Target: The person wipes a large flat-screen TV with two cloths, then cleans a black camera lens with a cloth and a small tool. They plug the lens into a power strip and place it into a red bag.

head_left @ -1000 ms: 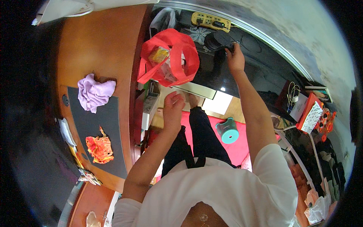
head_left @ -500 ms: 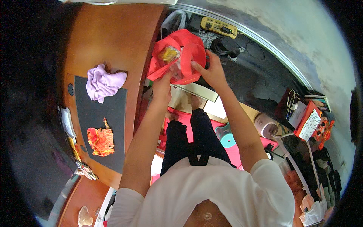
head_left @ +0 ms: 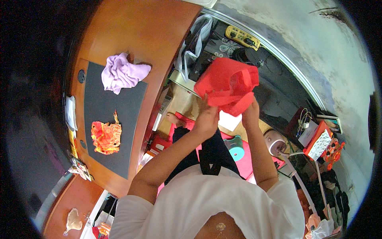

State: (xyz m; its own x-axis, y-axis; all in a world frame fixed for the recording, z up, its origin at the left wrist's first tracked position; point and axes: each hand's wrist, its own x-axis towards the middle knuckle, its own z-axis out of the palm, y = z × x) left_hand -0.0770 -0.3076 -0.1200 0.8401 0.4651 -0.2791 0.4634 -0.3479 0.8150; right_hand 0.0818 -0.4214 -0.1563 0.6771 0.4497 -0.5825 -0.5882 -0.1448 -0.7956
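A red fabric bag [head_left: 223,77] is held up in front of me, its strap looped over the right part. The fingers of my left hand [head_left: 205,121] are closed on its near left edge. My right hand [head_left: 250,114] grips the near right side by the strap, with its fingertips partly hidden behind the cloth. What lies inside the bag does not show from this angle.
At left, a wooden desk [head_left: 131,30] carries a lilac cloth [head_left: 125,71] and an orange patterned cloth [head_left: 106,137]. A yellow power strip [head_left: 242,37] lies beyond the bag, near a clear plastic bag [head_left: 195,44]. A teal stool [head_left: 235,148] stands below.
Both hands have brought the red bag to the right and nearer to me. It has tipped, so the clear and yellow packages seen in it before are now hidden.
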